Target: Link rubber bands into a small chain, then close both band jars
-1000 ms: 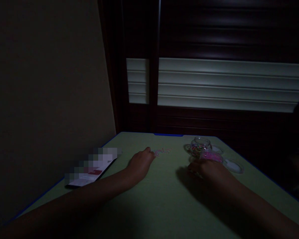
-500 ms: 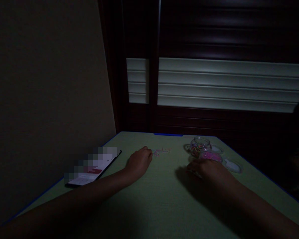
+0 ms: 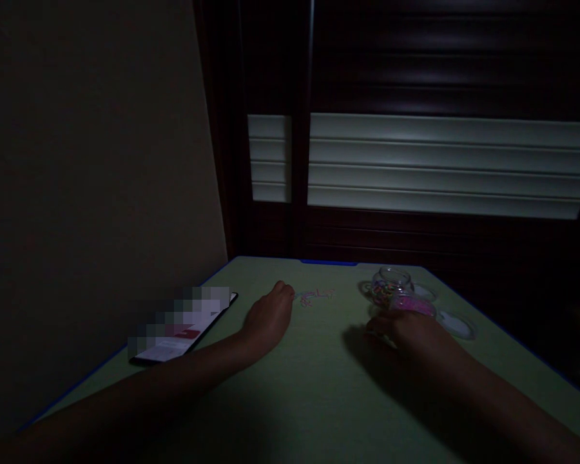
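My left hand [image 3: 270, 316] rests on the table with its fingers curled into a pinch. Its fingertips are at the left end of a line of thin pink loops or bits [image 3: 316, 296]; whatever they grip is too small and dark to name. On the right, my right hand [image 3: 408, 332] is bent down with its fingers pressed together, just in front of a clear jar of tiny pink pieces [image 3: 413, 305]. What it pinches, if anything, is hidden. Behind that jar stands an open clear jar [image 3: 391, 287] holding small multicoloured pieces.
Two clear round lids, a rear lid [image 3: 424, 292] and a front lid [image 3: 457, 325], lie right of the jars. A phone or tablet [image 3: 186, 332] with a lit screen lies left of my left forearm. The pale green table [image 3: 299, 393] has blue edging; a wall and dark slatted panels surround it.
The view has shifted very slightly, so the jars and phone sit a little further right. Both hands stay in nearly the same places, with their fingers still closed.
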A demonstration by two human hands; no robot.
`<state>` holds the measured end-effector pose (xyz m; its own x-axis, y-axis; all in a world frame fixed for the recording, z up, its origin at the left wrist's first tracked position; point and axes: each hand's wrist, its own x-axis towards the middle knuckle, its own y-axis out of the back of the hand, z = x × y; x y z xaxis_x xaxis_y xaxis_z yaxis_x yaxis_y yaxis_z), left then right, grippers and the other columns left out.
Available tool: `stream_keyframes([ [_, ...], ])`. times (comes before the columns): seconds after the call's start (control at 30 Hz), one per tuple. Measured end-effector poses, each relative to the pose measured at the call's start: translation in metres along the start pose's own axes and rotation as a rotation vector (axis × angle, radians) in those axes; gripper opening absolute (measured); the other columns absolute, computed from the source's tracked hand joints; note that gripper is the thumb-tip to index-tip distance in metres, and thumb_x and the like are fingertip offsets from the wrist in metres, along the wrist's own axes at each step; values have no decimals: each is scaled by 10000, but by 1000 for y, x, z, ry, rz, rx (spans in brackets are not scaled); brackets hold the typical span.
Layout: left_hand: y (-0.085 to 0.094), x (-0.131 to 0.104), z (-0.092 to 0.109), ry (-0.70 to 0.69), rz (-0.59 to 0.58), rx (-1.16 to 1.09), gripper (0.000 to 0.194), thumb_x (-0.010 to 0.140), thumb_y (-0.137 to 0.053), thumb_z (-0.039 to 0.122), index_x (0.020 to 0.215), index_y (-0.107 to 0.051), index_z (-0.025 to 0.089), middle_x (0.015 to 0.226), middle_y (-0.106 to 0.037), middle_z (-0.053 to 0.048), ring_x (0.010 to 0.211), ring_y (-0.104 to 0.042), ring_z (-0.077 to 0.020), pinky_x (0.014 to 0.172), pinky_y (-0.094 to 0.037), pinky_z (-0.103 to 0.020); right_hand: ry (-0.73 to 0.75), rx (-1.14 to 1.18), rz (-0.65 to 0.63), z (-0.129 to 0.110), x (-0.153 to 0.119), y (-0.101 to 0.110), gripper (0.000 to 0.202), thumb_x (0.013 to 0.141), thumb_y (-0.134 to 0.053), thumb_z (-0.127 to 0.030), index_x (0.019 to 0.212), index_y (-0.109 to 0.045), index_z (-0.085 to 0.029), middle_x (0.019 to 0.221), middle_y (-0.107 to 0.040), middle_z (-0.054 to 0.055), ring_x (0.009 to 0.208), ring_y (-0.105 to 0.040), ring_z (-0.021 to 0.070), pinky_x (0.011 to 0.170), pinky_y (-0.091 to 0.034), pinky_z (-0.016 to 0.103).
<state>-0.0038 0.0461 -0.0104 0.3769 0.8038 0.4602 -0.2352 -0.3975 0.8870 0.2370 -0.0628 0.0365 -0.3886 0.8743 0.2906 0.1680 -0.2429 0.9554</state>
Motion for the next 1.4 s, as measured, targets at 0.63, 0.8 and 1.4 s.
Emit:
stream_keyframes([
  [0.63,24,-12,20,-690,230,300,231,893,-324,92,1037,-499,132,967,-598,-98,804,-586,-185,600,-478,-272,77,-8,136,-3,1,1,201,852,-453,-204,809,-649,-191,834,-660,62,782,-602,168,703,-405,277],
  [0.8,31,-17,22,-855,269,323,248,902,-320,135,1055,-514,159,992,-616,-94,751,-575,-169,570,-462,-278,119,-8,197,-5,0,3,221,870,-433,-207,796,-640,-185,869,-655,74,824,-593,178,732,-409,294],
  [1.4,41,-24,31,-1203,530,434,184,841,-489,239,953,-611,159,904,-587,-46,578,-491,-98,465,-375,-248,330,-43,146,-8,2,-7,136,864,-481,-209,822,-609,-190,745,-600,21,700,-510,134,661,-337,274],
])
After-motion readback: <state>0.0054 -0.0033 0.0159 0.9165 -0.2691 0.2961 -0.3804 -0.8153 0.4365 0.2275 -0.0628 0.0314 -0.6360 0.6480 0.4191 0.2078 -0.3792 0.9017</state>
